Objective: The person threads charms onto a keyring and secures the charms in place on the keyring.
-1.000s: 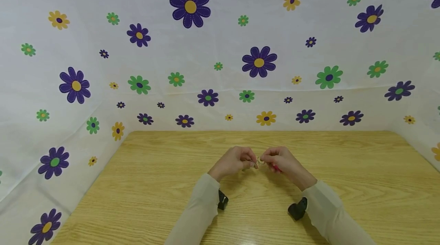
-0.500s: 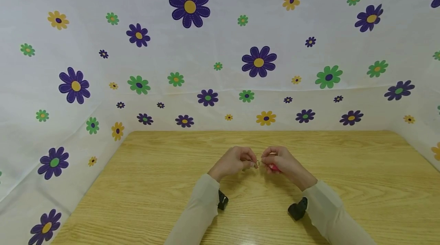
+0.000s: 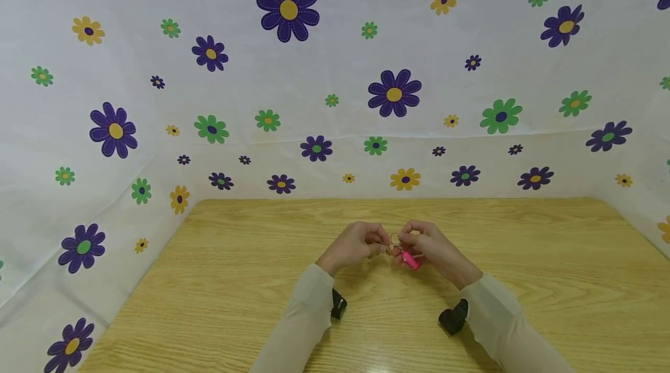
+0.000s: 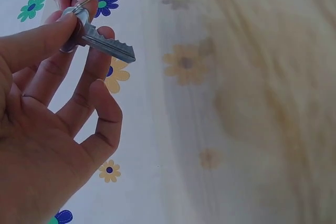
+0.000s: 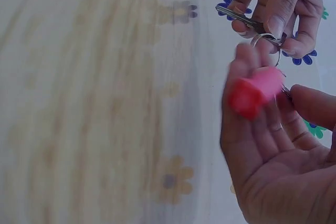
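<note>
My left hand (image 3: 357, 249) pinches the head of a silver key (image 4: 110, 44) between thumb and finger, its toothed blade sticking out past the fingertips. A thin metal key ring (image 3: 395, 239) spans the small gap to my right hand (image 3: 430, 249), whose thumb and finger pinch it. From the ring hangs a bright pink keychain charm (image 3: 410, 260), small and roughly cylindrical. In the right wrist view the charm (image 5: 256, 92) is blurred in front of my right fingers. What exactly lies beneath the right fingertips is partly hidden. Both hands are held close together above the table.
A wood-grain table (image 3: 251, 280) stretches out under the hands. White cloth (image 3: 324, 59) printed with purple, green and yellow flowers surrounds it at the back and sides. Dark wrist cameras (image 3: 453, 317) sit at both beige sleeves (image 3: 494, 312).
The pink charm, mostly covered by my right hand before, now hangs out in the gap between the hands. My right fingertips have shifted slightly along the ring; the left hand is nearly still.
</note>
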Tool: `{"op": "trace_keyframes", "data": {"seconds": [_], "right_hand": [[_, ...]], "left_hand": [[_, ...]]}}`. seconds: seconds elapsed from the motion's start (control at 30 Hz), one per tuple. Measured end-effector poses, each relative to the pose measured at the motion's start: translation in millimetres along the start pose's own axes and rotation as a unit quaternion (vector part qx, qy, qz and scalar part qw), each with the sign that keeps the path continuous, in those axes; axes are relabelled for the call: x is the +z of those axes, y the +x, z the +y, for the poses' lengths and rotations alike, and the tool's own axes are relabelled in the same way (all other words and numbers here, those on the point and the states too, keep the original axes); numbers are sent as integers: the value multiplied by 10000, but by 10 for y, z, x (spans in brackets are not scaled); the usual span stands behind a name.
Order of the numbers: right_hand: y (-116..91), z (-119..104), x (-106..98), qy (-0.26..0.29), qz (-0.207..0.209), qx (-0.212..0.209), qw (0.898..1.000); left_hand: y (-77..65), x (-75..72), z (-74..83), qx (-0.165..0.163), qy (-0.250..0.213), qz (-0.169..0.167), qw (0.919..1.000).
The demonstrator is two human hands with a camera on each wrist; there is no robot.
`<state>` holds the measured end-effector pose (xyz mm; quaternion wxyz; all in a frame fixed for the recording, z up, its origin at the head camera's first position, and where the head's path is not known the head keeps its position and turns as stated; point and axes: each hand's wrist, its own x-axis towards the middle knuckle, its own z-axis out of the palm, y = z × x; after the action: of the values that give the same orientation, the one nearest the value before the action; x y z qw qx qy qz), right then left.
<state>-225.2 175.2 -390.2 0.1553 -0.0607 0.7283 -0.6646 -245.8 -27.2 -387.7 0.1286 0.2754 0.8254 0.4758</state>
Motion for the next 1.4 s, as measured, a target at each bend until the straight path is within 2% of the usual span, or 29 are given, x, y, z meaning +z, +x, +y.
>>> {"op": "trace_keyframes", "data": {"seconds": [0.17,0.4,0.8,1.0,1.17,1.27,1.4], "right_hand": [[-2,-13,17,-43,56,-238,9997],[-18,-31,10,-95,104,-337,9993],[-25,-41,30,-109,62,-165,9998],[-23,-17,67,336,337,-22,9989],[-29,0,80,730,412,-13,9965],[-28,-6,75,706,332,-70,9969],[-24,-25,62,401,281,-106,9987]], "left_hand": [[-1,-11,-8,79,12,2,10000],[-15,-29,-5,75,56,3,10000],[-39,-62,15,144,-18,-69,9999],[-29,-50,-20,297,-45,-100,9995],[-19,-43,-39,292,-138,-113,9994],[-22,-45,-36,266,-86,-111,9995],[-24,-51,-19,303,41,-92,9995]]}}
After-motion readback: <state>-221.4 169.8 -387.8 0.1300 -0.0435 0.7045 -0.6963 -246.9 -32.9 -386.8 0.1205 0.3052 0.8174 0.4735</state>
